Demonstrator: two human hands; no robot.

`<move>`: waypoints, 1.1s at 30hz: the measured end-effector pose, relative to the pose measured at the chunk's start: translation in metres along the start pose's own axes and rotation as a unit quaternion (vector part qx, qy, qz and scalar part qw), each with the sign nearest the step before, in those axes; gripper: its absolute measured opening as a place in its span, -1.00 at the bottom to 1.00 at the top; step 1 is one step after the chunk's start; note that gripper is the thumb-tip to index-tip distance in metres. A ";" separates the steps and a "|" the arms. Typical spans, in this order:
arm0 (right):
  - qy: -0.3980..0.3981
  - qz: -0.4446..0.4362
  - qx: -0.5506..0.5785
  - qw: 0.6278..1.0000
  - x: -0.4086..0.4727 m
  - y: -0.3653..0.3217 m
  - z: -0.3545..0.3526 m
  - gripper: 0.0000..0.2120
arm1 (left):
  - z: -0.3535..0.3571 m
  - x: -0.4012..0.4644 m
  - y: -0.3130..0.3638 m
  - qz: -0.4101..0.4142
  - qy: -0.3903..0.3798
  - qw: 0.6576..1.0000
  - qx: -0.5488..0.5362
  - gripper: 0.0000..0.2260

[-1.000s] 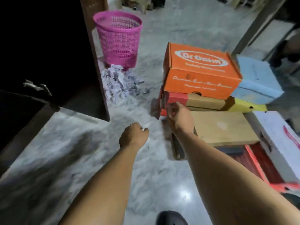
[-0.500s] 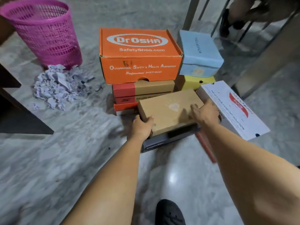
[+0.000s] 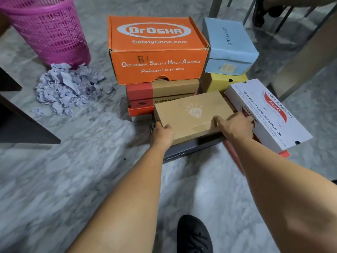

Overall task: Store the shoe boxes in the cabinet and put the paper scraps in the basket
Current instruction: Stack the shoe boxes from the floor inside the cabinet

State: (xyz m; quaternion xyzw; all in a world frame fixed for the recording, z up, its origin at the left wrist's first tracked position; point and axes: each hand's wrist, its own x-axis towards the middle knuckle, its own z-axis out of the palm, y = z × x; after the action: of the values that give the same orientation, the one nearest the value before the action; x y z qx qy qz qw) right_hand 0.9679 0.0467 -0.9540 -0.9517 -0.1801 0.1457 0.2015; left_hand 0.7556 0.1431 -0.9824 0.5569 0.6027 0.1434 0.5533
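Observation:
A plain brown shoe box (image 3: pixel 189 114) with a white diamond mark lies on top of a dark grey box (image 3: pixel 184 151) on the floor. My left hand (image 3: pixel 162 133) grips its near left corner and my right hand (image 3: pixel 235 126) grips its near right edge. Behind it stand an orange Dr.Osha box (image 3: pixel 156 50) on a red and brown box (image 3: pixel 160 92), a light blue box (image 3: pixel 228 46) on a yellow box (image 3: pixel 218 82), and a white Skechers box (image 3: pixel 268 114) at the right. A pile of paper scraps (image 3: pixel 67 88) lies beside the pink basket (image 3: pixel 49 28).
A dark wooden cabinet edge (image 3: pixel 20 125) juts in at the left. Metal chair or table legs (image 3: pixel 295 57) stand behind the boxes at the right. My black shoe (image 3: pixel 193 234) is on the marble floor (image 3: pixel 63 179) near the bottom.
My view has swung from the cabinet toward the boxes. Both hands have reached forward and closed on the brown box, left on its near corner, right on its right edge.

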 end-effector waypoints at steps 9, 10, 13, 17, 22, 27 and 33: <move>-0.076 -0.097 0.072 0.990 -0.044 0.005 0.014 -0.46 | -0.053 -0.024 -0.036 -0.027 0.097 0.993 -0.053 -0.58; -0.083 -0.106 0.081 0.988 -0.051 0.001 0.021 -0.49 | -0.063 -0.028 -0.044 -0.029 0.115 0.991 -0.060 -0.58; -0.112 -0.115 0.107 0.981 -0.080 -0.020 0.042 -0.43 | -0.097 -0.041 -0.071 -0.038 0.170 0.982 -0.075 -0.57; -0.178 -0.178 0.101 0.962 -0.132 -0.062 0.079 -0.39 | -0.160 -0.065 -0.122 -0.068 0.260 0.958 -0.101 -0.62; -0.281 -0.286 0.094 0.911 -0.219 -0.124 0.143 -0.43 | -0.249 -0.114 -0.198 -0.141 0.385 0.893 -0.185 -0.71; -0.387 -0.320 0.166 0.849 -0.333 -0.191 0.190 -0.46 | -0.334 -0.167 -0.247 -0.183 0.541 0.787 -0.232 -0.65; -0.505 -0.377 0.221 0.744 -0.455 -0.282 0.215 -0.72 | -0.446 -0.215 -0.287 -0.136 0.683 0.675 -0.244 -0.61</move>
State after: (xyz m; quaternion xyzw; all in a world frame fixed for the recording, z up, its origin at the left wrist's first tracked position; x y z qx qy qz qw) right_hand 0.4058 0.1764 -0.9263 -0.5222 -0.5624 0.5529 0.3246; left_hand 0.1899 0.0651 -0.9446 0.0604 0.8254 0.5489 0.1173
